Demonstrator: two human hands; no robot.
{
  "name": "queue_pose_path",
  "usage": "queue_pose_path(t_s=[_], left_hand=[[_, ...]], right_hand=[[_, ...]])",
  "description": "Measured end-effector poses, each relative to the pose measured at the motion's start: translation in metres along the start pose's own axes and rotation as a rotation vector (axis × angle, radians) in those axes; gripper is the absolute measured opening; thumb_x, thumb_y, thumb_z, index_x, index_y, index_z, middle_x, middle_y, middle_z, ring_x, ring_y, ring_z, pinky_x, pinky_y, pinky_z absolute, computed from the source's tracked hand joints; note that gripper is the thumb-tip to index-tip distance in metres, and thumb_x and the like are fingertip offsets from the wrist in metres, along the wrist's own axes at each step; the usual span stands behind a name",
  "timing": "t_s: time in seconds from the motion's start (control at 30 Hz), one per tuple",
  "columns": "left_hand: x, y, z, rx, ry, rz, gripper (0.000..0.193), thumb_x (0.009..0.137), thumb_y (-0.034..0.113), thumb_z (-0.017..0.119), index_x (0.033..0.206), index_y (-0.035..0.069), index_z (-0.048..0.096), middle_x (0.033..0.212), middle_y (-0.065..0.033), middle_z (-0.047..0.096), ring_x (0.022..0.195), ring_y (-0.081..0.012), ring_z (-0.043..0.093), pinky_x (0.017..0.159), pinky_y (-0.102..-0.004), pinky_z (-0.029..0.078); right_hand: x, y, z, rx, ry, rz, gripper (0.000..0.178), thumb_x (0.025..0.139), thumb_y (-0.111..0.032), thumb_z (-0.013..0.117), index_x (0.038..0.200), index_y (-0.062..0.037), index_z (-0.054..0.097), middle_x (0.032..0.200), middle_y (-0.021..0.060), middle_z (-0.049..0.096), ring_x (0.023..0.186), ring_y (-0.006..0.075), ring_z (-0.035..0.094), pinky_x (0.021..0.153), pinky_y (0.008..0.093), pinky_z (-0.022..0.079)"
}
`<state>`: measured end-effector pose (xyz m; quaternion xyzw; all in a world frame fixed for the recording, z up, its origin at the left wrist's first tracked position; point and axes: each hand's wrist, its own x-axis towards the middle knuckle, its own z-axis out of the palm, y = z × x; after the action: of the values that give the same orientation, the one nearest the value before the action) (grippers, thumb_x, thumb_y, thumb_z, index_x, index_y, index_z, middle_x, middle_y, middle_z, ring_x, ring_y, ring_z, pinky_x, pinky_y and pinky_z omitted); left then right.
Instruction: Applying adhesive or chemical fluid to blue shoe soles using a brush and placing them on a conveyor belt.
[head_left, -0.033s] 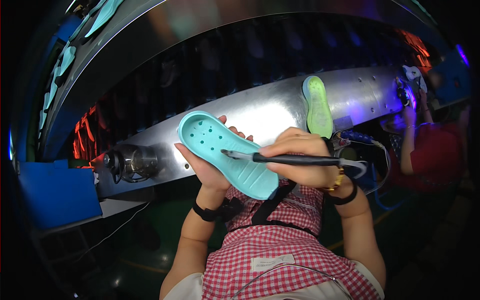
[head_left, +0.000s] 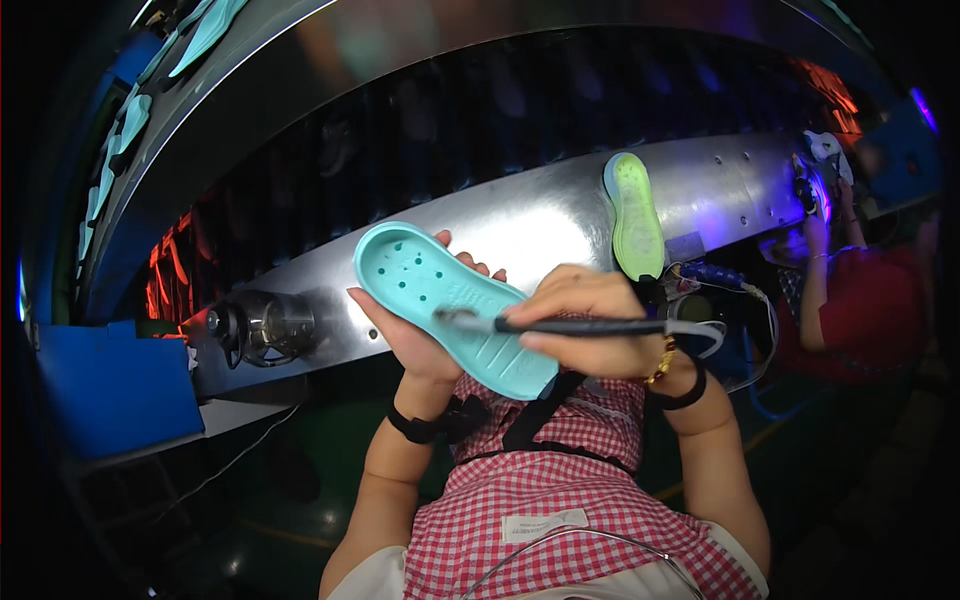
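Note:
A light-blue shoe sole (head_left: 490,340) with small dark holes at its toe lies slanted across my left hand (head_left: 410,335). The palm supports it from below, and fingertips show past its far edge. My right hand (head_left: 590,315) pinches a brush (head_left: 590,327) with a black handle and a pale tube curving from its back end. The blurred, dark brush tip is over the middle of the sole's inner face, beside the holes. Beyond my right hand, a yellow-green sole (head_left: 636,215) with a bluish edge rests on the metal bench (head_left: 530,235).
A clear, dark-handled pot (head_left: 272,326) stands on the bench at left, near a blue box (head_left: 120,390). Teal soles (head_left: 125,130) line the far left. A coworker in red (head_left: 870,310) works at right. A cable bundle (head_left: 715,275) sits nearby.
The brush and my right hand have shifted slightly left, and the brush tip now sits a little lower on the sole. The left hand and sole have barely moved.

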<state>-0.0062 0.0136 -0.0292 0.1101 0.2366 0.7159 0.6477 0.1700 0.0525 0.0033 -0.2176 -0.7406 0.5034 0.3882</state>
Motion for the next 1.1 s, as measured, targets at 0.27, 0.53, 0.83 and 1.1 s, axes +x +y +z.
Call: queue_pose_path(t_s=[0.27,0.53,0.83,1.1], left_hand=[[0.006,0.014,0.003,0.047,-0.054,0.223,0.091,0.072,0.078,0.012,0.114,0.003,0.043,0.089,-0.0117,0.055,0.084,-0.0266,0.055,0.084,-0.0442,0.041],[0.006,0.033,0.022,0.106,-0.19,0.268,0.09,0.071,0.079,0.012,0.114,0.007,0.045,0.095,-0.0125,0.052,0.087,-0.0269,0.052,0.083,-0.0424,0.042],[-0.02,0.001,0.026,-0.171,-0.243,-0.028,0.065,0.088,0.051,0.018,0.136,0.006,0.016,0.13,-0.0177,0.035,0.118,-0.0366,0.037,0.099,-0.05,0.03],[-0.012,0.01,0.022,-0.098,-0.181,-0.045,0.061,0.088,0.048,0.024,0.133,0.006,0.024,0.124,-0.02,0.042,0.108,-0.0381,0.047,0.093,-0.0512,0.036]], right_hand=[[-0.015,-0.003,-0.019,0.141,-0.025,0.297,0.023,0.065,0.001,0.069,0.087,-0.0013,0.065,0.081,0.0102,0.064,0.075,0.0175,0.06,0.067,0.026,0.048],[-0.011,0.022,-0.01,0.599,-0.08,0.203,0.018,0.072,0.002,0.063,0.09,-0.0001,0.062,0.095,0.0119,0.06,0.088,0.018,0.057,0.079,0.0286,0.046],[-0.017,-0.008,0.014,0.936,0.15,0.462,0.014,0.078,0.0,0.058,0.092,0.0031,0.058,0.097,0.0132,0.061,0.087,0.0159,0.059,0.078,0.0258,0.047],[-0.007,-0.015,0.01,0.426,-0.007,0.226,0.02,0.075,0.001,0.062,0.094,0.002,0.061,0.09,0.0103,0.063,0.077,0.0092,0.058,0.067,0.0203,0.047]])
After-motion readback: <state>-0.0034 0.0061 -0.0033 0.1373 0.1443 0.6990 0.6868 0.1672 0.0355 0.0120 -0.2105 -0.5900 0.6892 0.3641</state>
